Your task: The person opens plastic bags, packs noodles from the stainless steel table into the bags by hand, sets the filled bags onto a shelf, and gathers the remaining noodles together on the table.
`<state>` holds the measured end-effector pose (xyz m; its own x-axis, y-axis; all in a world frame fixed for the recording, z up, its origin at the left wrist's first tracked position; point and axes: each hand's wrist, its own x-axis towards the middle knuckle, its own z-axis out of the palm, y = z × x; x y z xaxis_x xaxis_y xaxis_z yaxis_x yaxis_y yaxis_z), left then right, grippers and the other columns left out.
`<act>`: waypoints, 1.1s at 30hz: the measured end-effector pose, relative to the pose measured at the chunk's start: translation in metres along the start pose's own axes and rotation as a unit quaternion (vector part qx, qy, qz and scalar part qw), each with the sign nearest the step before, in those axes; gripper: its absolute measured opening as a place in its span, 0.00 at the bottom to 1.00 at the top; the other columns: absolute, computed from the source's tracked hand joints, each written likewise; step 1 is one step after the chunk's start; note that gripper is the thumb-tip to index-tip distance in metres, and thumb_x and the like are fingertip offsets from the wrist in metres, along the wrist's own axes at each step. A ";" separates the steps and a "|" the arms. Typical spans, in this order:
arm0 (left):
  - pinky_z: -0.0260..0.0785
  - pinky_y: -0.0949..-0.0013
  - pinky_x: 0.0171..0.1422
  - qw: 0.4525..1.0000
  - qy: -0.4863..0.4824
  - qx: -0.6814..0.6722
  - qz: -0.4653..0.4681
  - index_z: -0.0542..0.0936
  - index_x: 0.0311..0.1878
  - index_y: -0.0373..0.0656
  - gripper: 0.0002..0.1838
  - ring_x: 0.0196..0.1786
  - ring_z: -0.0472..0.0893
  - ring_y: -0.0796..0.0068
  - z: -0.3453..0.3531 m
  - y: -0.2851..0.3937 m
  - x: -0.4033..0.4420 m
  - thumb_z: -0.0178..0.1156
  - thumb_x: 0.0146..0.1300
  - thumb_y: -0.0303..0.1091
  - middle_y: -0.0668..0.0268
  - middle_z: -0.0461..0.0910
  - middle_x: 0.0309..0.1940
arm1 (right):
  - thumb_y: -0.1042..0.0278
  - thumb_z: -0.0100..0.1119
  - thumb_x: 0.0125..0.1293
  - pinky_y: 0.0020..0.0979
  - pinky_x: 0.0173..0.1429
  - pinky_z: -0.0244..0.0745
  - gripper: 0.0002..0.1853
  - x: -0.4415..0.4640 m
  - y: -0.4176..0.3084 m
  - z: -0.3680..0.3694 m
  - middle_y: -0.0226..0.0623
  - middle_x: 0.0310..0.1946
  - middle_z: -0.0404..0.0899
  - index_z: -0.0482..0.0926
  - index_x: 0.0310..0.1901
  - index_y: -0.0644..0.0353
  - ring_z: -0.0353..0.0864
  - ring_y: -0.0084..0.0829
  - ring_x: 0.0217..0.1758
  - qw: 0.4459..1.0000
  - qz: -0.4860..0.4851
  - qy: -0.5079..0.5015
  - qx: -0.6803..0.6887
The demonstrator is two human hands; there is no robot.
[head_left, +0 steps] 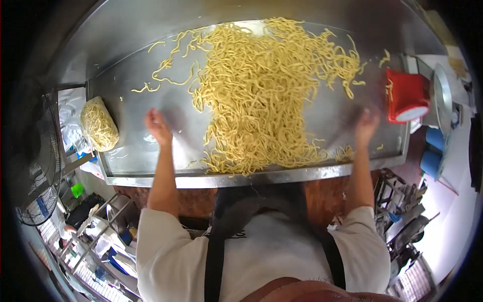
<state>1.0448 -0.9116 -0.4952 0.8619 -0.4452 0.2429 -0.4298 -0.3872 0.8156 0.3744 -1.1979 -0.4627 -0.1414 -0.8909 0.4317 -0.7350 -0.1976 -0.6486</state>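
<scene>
A large heap of thick yellow noodles [256,95] is spread over the middle of a metal tray table [136,126], with loose strands trailing to both sides. My left hand [159,128] hovers over the bare metal left of the heap, empty, its fingers loosely apart. On the other side, my right hand [367,127] is held above the metal between the heap and a red scale. It looks open and holds nothing, though motion blurs its fingers. Neither hand touches the noodles.
A clear bag of noodles [99,125] lies at the tray's left edge. The red scale [406,95] with a round dial stands at the right. A fan [37,171] is at far left, and blue containers [431,162] are beyond the right rim.
</scene>
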 end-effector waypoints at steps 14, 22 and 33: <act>0.52 0.56 0.76 0.912 -0.260 0.042 0.315 0.67 0.69 0.39 0.26 0.71 0.65 0.53 0.236 0.142 -0.008 0.55 0.69 0.33 0.50 0.68 0.67 | 0.65 0.50 0.72 0.43 0.79 0.49 0.29 -0.009 -0.166 0.247 0.53 0.71 0.61 0.60 0.70 0.68 0.60 0.52 0.73 0.941 -0.204 -0.266 0.039; 0.65 0.57 0.67 0.985 -0.025 0.136 0.100 0.74 0.63 0.36 0.26 0.61 0.75 0.54 0.102 -0.048 0.201 0.49 0.73 0.47 0.48 0.76 0.58 | 0.64 0.57 0.70 0.43 0.70 0.63 0.26 0.181 0.004 0.105 0.58 0.60 0.70 0.66 0.64 0.70 0.69 0.54 0.65 0.990 -0.133 -0.018 -0.051; 0.67 0.51 0.60 0.920 -0.028 0.243 0.307 0.73 0.53 0.28 0.25 0.52 0.75 0.41 0.306 0.145 0.085 0.62 0.63 0.42 0.42 0.76 0.48 | 0.48 0.49 0.66 0.53 0.62 0.66 0.36 0.239 0.027 0.254 0.67 0.53 0.73 0.67 0.57 0.83 0.73 0.58 0.55 0.941 -0.055 0.008 -0.333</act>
<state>0.9738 -1.2529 -0.5168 0.4070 -0.7360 0.5410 -0.9123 -0.3577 0.1997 0.4894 -1.5202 -0.5368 -0.0460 -0.8726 0.4863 -0.9977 0.0160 -0.0655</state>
